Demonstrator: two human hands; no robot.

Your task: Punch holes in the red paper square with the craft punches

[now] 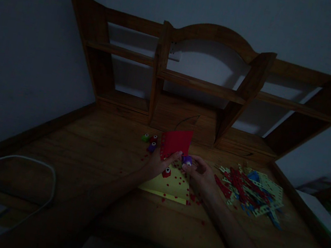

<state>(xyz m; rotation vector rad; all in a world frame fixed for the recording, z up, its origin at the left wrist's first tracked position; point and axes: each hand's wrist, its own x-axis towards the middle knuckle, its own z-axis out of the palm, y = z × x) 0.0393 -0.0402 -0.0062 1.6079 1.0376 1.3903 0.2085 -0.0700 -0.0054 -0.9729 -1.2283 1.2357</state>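
My left hand [160, 163] grips the lower edge of a sheet of red paper [178, 141], with the thumb on its front. Punched holes run down the sheet's left edge. In my right hand [204, 177] is a small purple paper punch [187, 160] with a white eye-like spot, close to the red sheet's lower right corner. I cannot tell whether the paper is inside its slot. Below the hands lies a yellow sheet [155, 186] strewn with tiny red cut-outs. A red paper punch [166, 172] rests on it, between my hands.
Green [145, 137], red [154, 139] and purple [152, 147] punches stand behind my left hand. A heap of punched paper strips [250, 189] lies at the right. Wooden shelves [203, 86] rise at the desk's back. A white cable [54, 181] loops at the left front.
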